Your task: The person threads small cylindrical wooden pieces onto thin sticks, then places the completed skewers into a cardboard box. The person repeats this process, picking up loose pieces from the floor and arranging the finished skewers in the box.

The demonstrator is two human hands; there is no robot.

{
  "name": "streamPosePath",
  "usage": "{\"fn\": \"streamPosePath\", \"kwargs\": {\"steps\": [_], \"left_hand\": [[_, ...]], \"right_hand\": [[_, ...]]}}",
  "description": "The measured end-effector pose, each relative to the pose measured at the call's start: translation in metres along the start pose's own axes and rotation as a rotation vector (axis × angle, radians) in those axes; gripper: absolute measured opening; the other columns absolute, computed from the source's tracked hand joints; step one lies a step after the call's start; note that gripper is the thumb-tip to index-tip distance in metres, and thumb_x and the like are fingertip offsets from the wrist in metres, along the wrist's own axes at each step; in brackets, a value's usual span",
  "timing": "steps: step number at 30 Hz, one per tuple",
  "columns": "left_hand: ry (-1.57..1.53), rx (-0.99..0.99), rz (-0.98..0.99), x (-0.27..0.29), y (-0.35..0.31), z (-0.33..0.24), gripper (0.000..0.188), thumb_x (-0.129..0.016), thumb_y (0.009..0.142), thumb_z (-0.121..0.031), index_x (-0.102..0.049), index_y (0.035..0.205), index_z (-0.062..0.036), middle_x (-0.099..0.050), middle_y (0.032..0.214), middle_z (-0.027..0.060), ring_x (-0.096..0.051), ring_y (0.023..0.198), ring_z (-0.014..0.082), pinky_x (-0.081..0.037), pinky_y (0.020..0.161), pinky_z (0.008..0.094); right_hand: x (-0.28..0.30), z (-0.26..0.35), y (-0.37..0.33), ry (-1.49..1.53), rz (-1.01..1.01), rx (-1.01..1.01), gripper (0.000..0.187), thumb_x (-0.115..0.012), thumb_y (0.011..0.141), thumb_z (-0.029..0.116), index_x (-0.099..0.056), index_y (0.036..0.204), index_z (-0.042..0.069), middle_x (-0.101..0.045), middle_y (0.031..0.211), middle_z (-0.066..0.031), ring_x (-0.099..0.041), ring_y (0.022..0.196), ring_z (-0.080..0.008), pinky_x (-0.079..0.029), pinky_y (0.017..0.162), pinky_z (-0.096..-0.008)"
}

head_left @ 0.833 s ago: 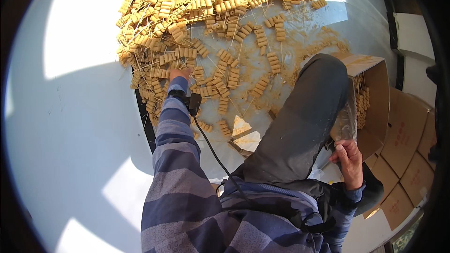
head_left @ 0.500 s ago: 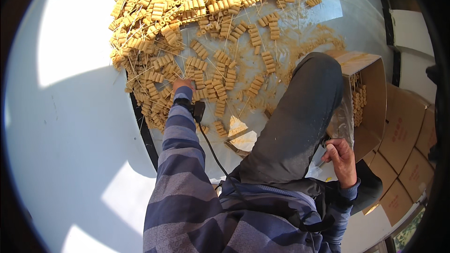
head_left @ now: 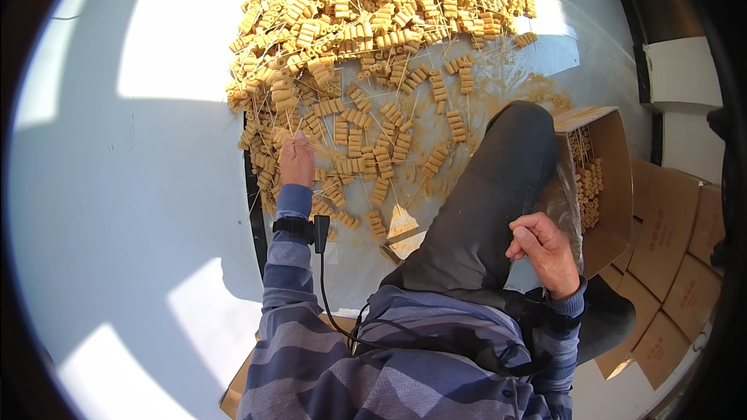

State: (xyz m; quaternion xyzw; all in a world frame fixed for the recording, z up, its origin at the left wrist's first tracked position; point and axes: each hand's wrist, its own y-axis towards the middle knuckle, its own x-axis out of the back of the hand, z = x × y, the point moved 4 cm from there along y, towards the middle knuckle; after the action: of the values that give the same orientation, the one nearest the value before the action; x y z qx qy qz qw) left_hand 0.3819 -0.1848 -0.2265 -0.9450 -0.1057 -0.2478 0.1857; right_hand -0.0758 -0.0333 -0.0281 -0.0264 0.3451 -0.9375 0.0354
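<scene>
Pinching skewer sticks (head_left: 292,121) w/ L hand (head_left: 296,163); rolls (head_left: 284,95) just past fingers (head_left: 299,141).

We see a pale work surface (head_left: 595,70) with a dark left edge. A heap of tan skewers (head_left: 389,15) spreads along its far side and reaches that left edge; loose skewers (head_left: 382,159) lie nearer us (some overlapping), and crumbs (head_left: 548,95) smear toward the right edge.

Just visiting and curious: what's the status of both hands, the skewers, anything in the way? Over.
Left hand: seemingly pinching skewers by their sticks, by the pile. Right hand: curled, near the open carton. Bent knee between left hand and carton.
</scene>
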Motion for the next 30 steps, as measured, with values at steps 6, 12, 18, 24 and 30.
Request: {"fn": "streamPosePath", "kwargs": {"steps": [6, 12, 18, 24, 30], "left_hand": [[-0.754, -0.3, 0.239, -0.008, -0.085, -0.148, 0.032, -0.043, 0.109, -0.035, -0.049, 0.094, -0.0074, -0.048, 0.073, 0.0039, -0.049, 0.068, 0.0143, -0.044, 0.066, 0.0306], [-0.819, -0.511, 0.516, -0.051, -0.193, -0.248, 0.033, -0.041, 0.109, -0.035, -0.047, 0.096, -0.005, -0.047, 0.076, 0.0062, -0.048, 0.07, 0.0175, -0.045, 0.07, 0.035], [-0.523, -0.702, 0.969, -0.083, -0.256, -0.264, 0.031, -0.043, 0.108, -0.03, -0.054, 0.1, -0.0018, -0.055, 0.086, 0.006, -0.052, 0.078, 0.0176, -0.044, 0.075, 0.0329], [-0.561, -0.564, 0.956, -0.099, -0.283, -0.246, 0.011, -0.051, 0.104, -0.012, -0.053, 0.108, -0.0018, -0.057, 0.088, 0.0069, -0.057, 0.08, 0.016, -0.048, 0.074, 0.0302], [-0.57, -0.506, 0.99, -0.098, -0.282, -0.234, 0.018, -0.051, 0.104, -0.007, -0.049, 0.12, -0.0009, -0.059, 0.094, 0.0111, -0.061, 0.087, 0.0206, -0.052, 0.078, 0.0348]], "right_hand": [[-0.036, 0.032, -0.009, 0.055, 0.328, 0.12, 0.048, -0.046, 0.108, 0.038, -0.058, 0.13, -0.003, -0.065, 0.119, -0.0127, -0.064, 0.111, -0.0208, -0.055, 0.085, -0.0316], [-0.103, 0.04, -0.001, 0.326, 0.514, 0.233, 0.07, -0.041, 0.104, 0.057, -0.043, 0.146, 0.0, -0.051, 0.136, -0.0114, -0.047, 0.126, -0.0175, -0.038, 0.109, -0.0335], [-0.078, 0.03, -0.004, 0.811, 0.452, 0.184, 0.058, -0.048, 0.103, 0.053, -0.056, 0.13, 0.002, -0.065, 0.107, -0.0054, -0.06, 0.095, -0.0149, -0.046, 0.077, -0.0273], [-0.07, 0.02, -0.005, 0.908, 0.348, 0.203, 0.027, -0.053, 0.106, 0.033, -0.059, 0.111, 0.007, -0.064, 0.089, -0.0015, -0.058, 0.064, -0.0055, -0.04, 0.044, -0.0204], [-0.053, 0.018, -0.004, 0.951, 0.378, 0.315, 0.033, -0.049, 0.106, 0.019, -0.05, 0.135, 0.005, -0.067, 0.115, -0.0107, -0.067, 0.081, -0.0171, -0.055, 0.061, -0.0288]]}}
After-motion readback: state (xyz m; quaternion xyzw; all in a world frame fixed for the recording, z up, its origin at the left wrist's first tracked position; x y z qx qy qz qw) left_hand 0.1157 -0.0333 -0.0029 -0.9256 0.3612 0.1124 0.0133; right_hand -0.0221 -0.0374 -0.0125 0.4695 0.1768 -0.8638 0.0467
